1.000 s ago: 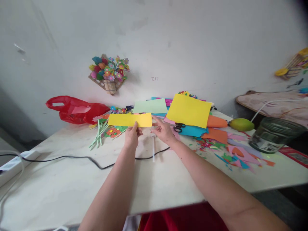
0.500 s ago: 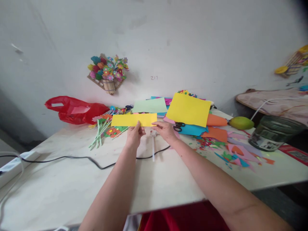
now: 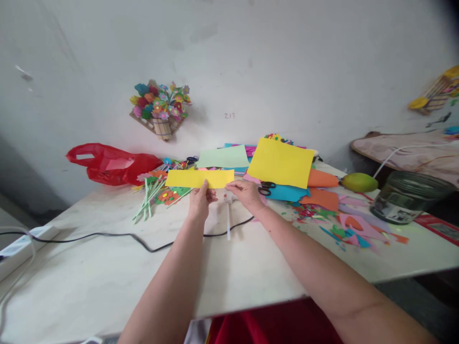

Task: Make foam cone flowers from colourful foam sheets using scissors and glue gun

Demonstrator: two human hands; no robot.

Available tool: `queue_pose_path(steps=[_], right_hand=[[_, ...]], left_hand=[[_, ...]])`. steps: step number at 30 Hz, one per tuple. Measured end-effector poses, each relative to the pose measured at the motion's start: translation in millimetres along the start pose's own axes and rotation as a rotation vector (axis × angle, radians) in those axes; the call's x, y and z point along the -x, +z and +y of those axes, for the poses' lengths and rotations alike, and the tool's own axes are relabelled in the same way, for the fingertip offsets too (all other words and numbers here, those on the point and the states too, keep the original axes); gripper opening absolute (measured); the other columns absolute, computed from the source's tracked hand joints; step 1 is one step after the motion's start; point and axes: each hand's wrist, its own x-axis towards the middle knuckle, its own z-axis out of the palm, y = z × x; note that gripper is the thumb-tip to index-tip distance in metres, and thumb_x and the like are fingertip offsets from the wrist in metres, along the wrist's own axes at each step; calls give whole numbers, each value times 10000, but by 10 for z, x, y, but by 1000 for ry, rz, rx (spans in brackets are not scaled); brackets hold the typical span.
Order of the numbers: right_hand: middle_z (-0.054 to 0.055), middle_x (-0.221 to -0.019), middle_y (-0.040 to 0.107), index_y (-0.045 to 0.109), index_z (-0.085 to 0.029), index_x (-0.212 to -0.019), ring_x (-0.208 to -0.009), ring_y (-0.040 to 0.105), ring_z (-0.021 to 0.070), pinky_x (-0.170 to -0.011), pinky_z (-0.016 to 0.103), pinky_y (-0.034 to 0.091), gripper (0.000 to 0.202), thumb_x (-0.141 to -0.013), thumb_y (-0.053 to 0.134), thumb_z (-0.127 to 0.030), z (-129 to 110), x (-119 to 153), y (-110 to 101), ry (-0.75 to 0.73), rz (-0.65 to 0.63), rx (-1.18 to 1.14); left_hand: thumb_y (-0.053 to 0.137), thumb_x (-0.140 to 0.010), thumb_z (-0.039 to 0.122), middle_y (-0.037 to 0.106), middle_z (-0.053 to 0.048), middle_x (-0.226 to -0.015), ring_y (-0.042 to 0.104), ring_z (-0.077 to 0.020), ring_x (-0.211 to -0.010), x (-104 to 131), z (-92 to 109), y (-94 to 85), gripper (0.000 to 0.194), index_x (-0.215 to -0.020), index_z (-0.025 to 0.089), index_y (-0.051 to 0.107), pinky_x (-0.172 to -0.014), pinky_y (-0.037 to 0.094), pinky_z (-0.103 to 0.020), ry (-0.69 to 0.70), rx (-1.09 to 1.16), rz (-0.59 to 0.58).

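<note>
A long yellow paper strip [image 3: 184, 178] is held up level above the table. My left hand [image 3: 201, 199] pinches its lower edge near the middle, thumb in front and fingers behind. With thumb and fingertips, my right hand [image 3: 247, 193] grips the strip's right end. Below and between the hands, a white glue stick [image 3: 228, 224] lies on the table, its top end attached to something partly hidden by my right hand. Black-handled scissors [image 3: 266, 188] lie just right of my right hand, beside a large yellow sheet [image 3: 281, 163]. A pale green sheet [image 3: 223, 156] lies behind the strip.
A red plastic bag [image 3: 111, 165], green stems [image 3: 146, 203] and paper flowers [image 3: 170, 196] lie on the left. Colored scraps [image 3: 353, 229], a mango [image 3: 359, 182] and a glass jar [image 3: 401, 200] occupy the right. A black cord [image 3: 132, 235] crosses the table from a power strip [image 3: 25, 248].
The strip's top edge sits very slightly lower and tilts a little. Both hands keep their hold and almost the same place; nothing else visibly moves.
</note>
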Motion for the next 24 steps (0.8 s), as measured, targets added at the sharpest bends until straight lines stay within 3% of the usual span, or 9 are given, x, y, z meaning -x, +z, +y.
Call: queue_pose_path(steps=[6, 14, 19, 24], right_hand=[[11, -590, 677, 610, -181, -677, -443, 610, 127, -346, 188, 361, 172, -743, 661, -331, -80, -48, 25, 363, 80, -328], [30, -558, 666, 573, -159, -674, -433, 609, 125, -318, 176, 318, 218, -715, 704, -328, -165, -82, -64, 556, 130, -556], [43, -624, 692, 589, -159, -695, -481, 635, 128, -337, 174, 340, 194, -734, 686, -323, -175, -81, -62, 544, 107, -585], [30, -673, 684, 594, -168, -701, -584, 676, 153, -388, 178, 399, 246, -691, 700, -391, -92, -73, -27, 370, 73, -427]], left_hand=[[448, -761, 714, 579, -14, -542, 510, -94, -412, -21, 29, -11, 603, -794, 131, 597, -464, 447, -228, -24, 75, -1], [510, -731, 709, 656, -64, -677, 581, -123, -471, 18, 33, 37, 583, -824, 135, 551, -539, 499, -279, -47, 9, 39], [515, -730, 705, 672, -82, -689, 596, -130, -478, 41, 38, 46, 588, -819, 126, 563, -528, 497, -271, -54, -29, 8], [419, -762, 732, 703, -133, -837, 676, -195, -651, 10, 25, 32, 637, -906, 133, 579, -568, 517, -291, -80, 10, -85]])
